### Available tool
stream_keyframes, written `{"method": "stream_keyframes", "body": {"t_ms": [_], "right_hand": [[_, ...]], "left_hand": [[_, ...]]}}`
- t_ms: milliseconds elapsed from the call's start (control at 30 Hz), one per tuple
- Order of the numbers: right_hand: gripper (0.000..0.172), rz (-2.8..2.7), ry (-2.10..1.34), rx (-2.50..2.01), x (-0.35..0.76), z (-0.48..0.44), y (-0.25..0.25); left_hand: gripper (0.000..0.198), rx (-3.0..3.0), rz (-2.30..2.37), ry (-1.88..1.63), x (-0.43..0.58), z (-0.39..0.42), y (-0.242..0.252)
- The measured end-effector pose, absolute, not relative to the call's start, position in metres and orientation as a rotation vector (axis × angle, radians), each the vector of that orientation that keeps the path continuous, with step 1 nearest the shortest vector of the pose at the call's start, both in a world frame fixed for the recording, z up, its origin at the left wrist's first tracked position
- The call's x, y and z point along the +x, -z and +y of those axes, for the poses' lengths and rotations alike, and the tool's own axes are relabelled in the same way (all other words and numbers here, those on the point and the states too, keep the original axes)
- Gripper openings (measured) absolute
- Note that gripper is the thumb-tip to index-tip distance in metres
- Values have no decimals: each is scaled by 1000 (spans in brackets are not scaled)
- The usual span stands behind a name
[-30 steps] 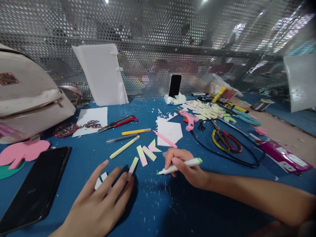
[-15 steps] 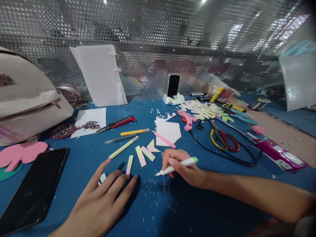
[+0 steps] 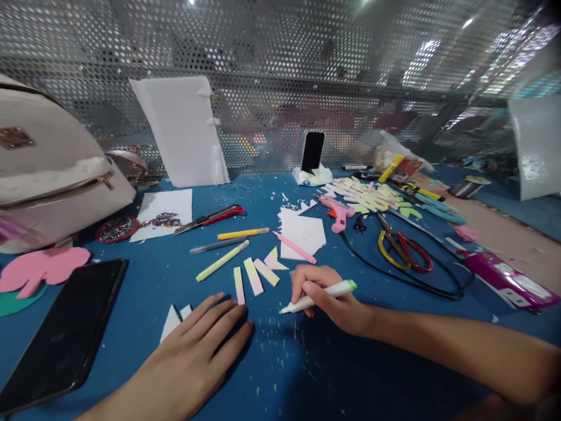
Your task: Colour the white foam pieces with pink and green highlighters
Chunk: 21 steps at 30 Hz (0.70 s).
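Between the thumb and fingers of my right hand (image 3: 326, 298) is a white marker (image 3: 331, 292) with a green tip, pointing left just over the blue table (image 3: 272, 351). My left hand (image 3: 197, 345) lies flat, its fingers stretched out and a fingertip at the lower end of a yellow-and-pink strip (image 3: 239, 285). Beside that strip lie two more two-coloured strips (image 3: 253, 276) and a notched piece (image 3: 274, 260). White pieces (image 3: 170, 323) show partly from under my left hand.
Yellow, grey and lime pens (image 3: 222, 261) lie behind my left hand, near a red utility knife (image 3: 210, 219). A black phone (image 3: 65, 333) and backpack (image 3: 56, 181) are at left. Rightward are a pink glue gun (image 3: 338, 213), its cord, scissors (image 3: 403, 248) and a pile of strips (image 3: 363, 193).
My left hand's index finger has drawn in from the lime pen toward the other fingers, and more white pieces show beside it. My right hand keeps its marker grip. The view has shifted slightly.
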State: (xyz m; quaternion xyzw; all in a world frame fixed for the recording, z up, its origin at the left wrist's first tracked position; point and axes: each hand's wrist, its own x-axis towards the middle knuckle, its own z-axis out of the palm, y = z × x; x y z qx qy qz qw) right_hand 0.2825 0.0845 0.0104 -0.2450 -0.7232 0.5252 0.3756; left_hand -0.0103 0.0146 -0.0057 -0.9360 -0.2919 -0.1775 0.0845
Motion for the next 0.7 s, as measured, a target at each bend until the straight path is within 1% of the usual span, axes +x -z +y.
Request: {"method": "stream_keyframes", "body": {"t_ms": [200, 267, 333, 367, 467, 533, 600, 700], "right_hand": [[42, -1871, -1338, -643, 283, 84, -10], [43, -1875, -1340, -652, 283, 84, -10], [44, -1874, -1341, -662, 283, 83, -10], [43, -1874, -1341, -669, 282, 83, -10], [42, -1874, -1331, -687, 282, 84, -9], [42, -1877, -1327, -699, 282, 84, -9], [40, -1871, -1330, -712, 281, 84, -10], [31, -1819, -1388, -737, 279, 82, -10]], "left_hand": [[39, -2655, -863, 470, -4, -2, 4], [41, -2585, -939, 384, -4, -11, 3], [44, -2524, -1006, 220, -9, -16, 2], [47, -2478, -1075, 166, -12, -16, 1], [67, -2364, -1301, 11, -25, -8, 1], [74, -2356, -1287, -4, -31, 1, 1], [70, -2403, -1242, 14, -32, 8, -1], [58, -2480, -1150, 107, -25, 12, -7]]}}
